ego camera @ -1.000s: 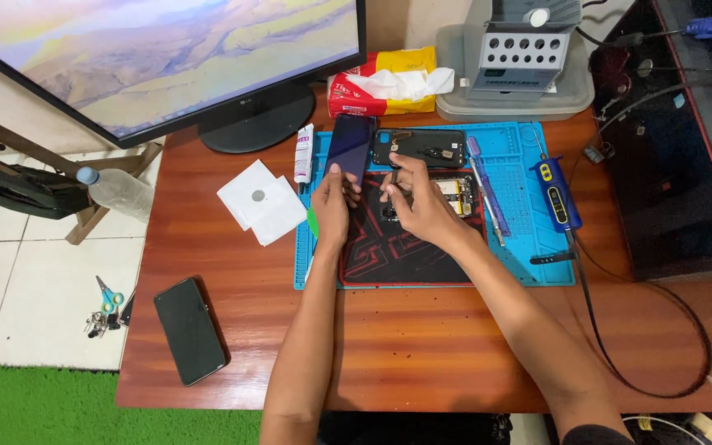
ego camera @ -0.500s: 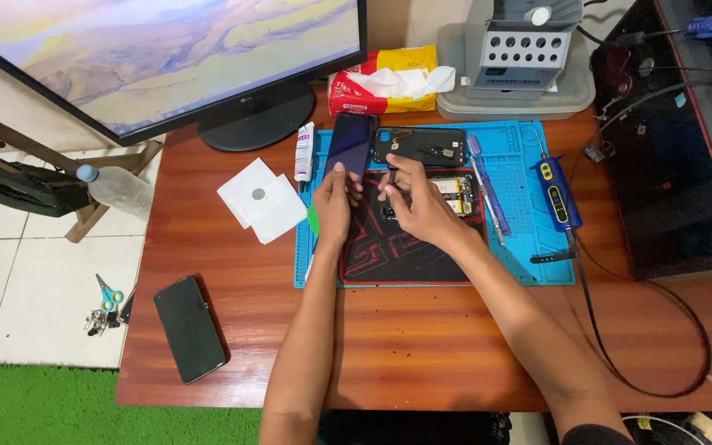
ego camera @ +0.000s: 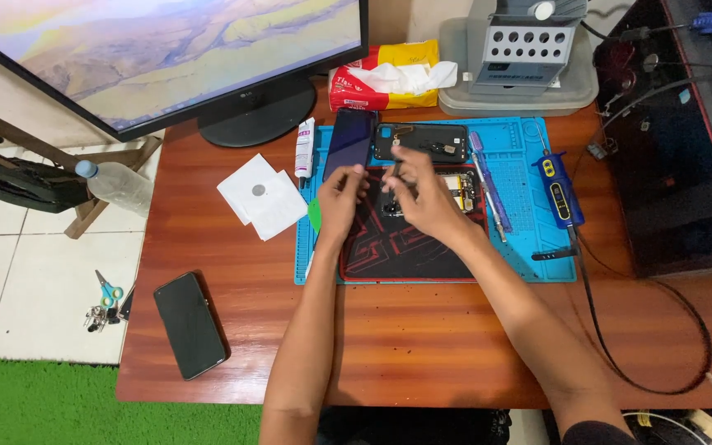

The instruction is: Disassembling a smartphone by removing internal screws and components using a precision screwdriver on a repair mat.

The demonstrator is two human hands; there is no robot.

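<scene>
A black smartphone [ego camera: 190, 324] lies near the desk's near-left edge. Farther in, on the black-and-red pad [ego camera: 405, 247] atop the blue silicone work mat [ego camera: 537, 247], the left hand [ego camera: 341, 198] and right hand [ego camera: 426, 198] pinch at an opened phone body with exposed circuitry [ego camera: 459, 191]. Beyond lie a dark detached screen panel [ego camera: 349, 140] and a black back cover [ego camera: 426, 142].

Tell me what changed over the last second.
Almost nothing. Both hands stay over the opened phone on the mat: the left hand still touches the dark screen panel, the right hand still pinches a thin tool. The black phone and paper squares are unmoved.
</scene>
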